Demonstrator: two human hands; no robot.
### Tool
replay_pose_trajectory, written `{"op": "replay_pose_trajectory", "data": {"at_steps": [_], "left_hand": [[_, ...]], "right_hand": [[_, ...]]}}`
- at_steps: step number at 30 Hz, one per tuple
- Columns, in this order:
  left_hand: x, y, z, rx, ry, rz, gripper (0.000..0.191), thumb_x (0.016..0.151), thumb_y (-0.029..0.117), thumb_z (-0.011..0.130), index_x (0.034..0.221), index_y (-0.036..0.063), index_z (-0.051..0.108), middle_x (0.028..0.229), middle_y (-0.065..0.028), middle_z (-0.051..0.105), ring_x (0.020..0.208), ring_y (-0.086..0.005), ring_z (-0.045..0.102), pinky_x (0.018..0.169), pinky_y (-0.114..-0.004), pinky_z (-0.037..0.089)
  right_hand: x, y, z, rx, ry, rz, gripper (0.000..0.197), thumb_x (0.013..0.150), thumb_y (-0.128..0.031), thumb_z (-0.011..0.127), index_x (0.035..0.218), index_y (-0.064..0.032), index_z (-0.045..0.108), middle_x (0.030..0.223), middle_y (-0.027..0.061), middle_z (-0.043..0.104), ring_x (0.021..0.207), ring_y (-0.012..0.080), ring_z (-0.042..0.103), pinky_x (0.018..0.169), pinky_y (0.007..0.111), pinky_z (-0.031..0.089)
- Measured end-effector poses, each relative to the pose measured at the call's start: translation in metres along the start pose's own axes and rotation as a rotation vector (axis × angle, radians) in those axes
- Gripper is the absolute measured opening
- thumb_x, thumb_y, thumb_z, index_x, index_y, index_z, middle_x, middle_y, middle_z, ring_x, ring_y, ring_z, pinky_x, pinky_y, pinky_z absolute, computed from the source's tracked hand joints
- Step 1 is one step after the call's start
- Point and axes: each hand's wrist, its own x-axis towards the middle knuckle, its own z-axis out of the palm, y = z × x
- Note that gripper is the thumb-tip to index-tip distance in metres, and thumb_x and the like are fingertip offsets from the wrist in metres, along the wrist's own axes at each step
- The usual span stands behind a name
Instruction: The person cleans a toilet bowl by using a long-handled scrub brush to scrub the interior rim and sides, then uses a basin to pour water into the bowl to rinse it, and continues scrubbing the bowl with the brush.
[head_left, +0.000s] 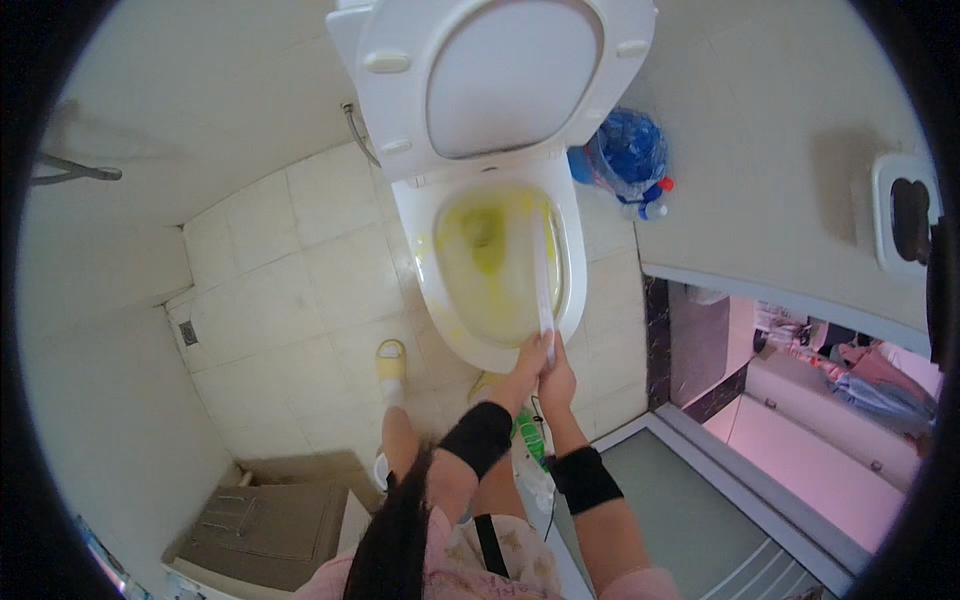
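Note:
Both of my hands grip a long white handle (544, 277) at its near end. My left hand (531, 355) and my right hand (557, 381) are close together just above the front rim of a white toilet bowl (480, 356). The handle slants away from me over the right side of the bowl; whether its far end carries a brush head cannot be made out. Yellow-green liquid (489, 259) streaks the bowl's inside and pools around the drain. A few yellow drops dot the left rim. The toilet seat (409, 97) and its lid (517, 75) stand raised at the back.
Right of the toilet stands a bin with a blue liner (634, 150), bottles beside it. A green bottle (531, 435) is near my right forearm. A brown cabinet (262, 521) sits at lower left. A doorway with a grey frame (735, 457) opens at the right.

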Motion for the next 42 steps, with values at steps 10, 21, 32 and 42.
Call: {"op": "replay_pose_trajectory", "data": {"at_steps": [10,21,32,42], "left_hand": [[0.008,-0.013,0.017,-0.276,-0.055,-0.047,0.037,0.08,0.031,0.042,0.096,-0.0022,0.045,0.08,-0.0094,0.051,0.072,-0.0159,0.049,0.063,-0.03,0.041],[-0.01,-0.026,0.045,-0.333,-0.12,-0.103,0.03,0.081,0.034,0.042,0.089,0.0058,0.043,0.071,-0.001,0.046,0.059,-0.0105,0.045,0.051,-0.024,0.04],[-0.033,-0.035,0.042,-0.303,-0.129,-0.192,0.031,0.08,0.036,0.042,0.094,0.0089,0.042,0.066,0.0014,0.043,0.052,-0.0084,0.041,0.043,-0.021,0.035],[0.014,0.027,0.031,-0.338,-0.193,-0.082,0.032,0.081,0.036,0.04,0.093,0.0065,0.043,0.063,0.0011,0.043,0.05,-0.0083,0.04,0.043,-0.021,0.034]], "right_hand": [[0.024,0.004,-0.019,-0.398,-0.076,-0.099,0.041,0.077,-0.024,0.042,0.116,-0.0151,0.037,0.069,0.0166,0.055,0.059,0.0313,0.053,0.054,0.039,0.04],[0.005,0.018,-0.052,-0.477,-0.042,-0.153,0.039,0.078,-0.022,0.042,0.115,-0.0119,0.038,0.069,0.0161,0.055,0.058,0.0308,0.053,0.05,0.039,0.04],[-0.009,0.04,-0.051,-0.379,-0.032,-0.206,0.039,0.078,-0.019,0.042,0.116,-0.0144,0.036,0.068,0.0154,0.055,0.059,0.03,0.053,0.052,0.038,0.04],[0.039,-0.011,-0.034,-0.506,-0.101,-0.15,0.037,0.079,-0.022,0.039,0.116,-0.014,0.036,0.068,0.0167,0.054,0.061,0.032,0.052,0.055,0.039,0.04]]}}
